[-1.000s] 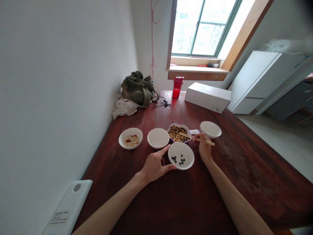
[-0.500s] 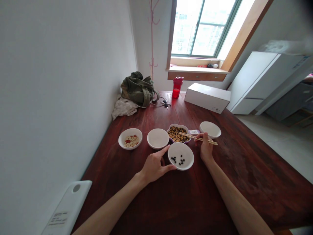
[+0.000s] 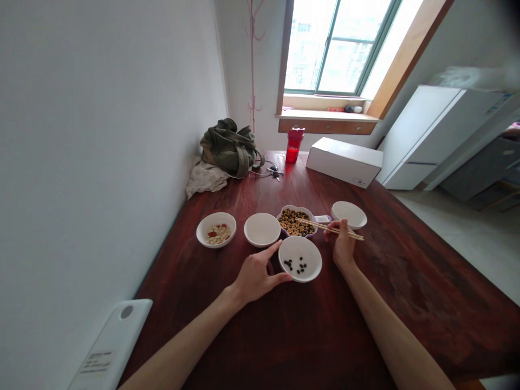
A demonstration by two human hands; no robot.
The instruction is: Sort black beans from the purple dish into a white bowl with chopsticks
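My left hand [image 3: 258,274] grips the left side of a white bowl [image 3: 312,254] between thumb and fingers; several black beans [image 3: 301,266] lie in its bottom. In my right hand [image 3: 343,246] is a pair of chopsticks [image 3: 333,229], held closed around them. Their tips reach over a flower-shaped dish [image 3: 316,233] with a handle, touching or just above its mixed yellow and black beans [image 3: 293,225]; whether a bean is pinched I cannot tell. To the left stand a bare white bowl [image 3: 262,229] and a white bowl [image 3: 203,234] with pale and red pieces [image 3: 218,234].
Another white bowl [image 3: 349,215] stands beyond my right hand. At the back of the dark red table [image 3: 284,336] are a green bag [image 3: 227,147], keys [image 3: 276,174], a red shaker bottle [image 3: 294,146] and a white box [image 3: 345,161]. A wall borders the left.
The chopsticks have shifted very slightly in my right hand, their tips a touch to the left and up. My left hand stays on the bowl.
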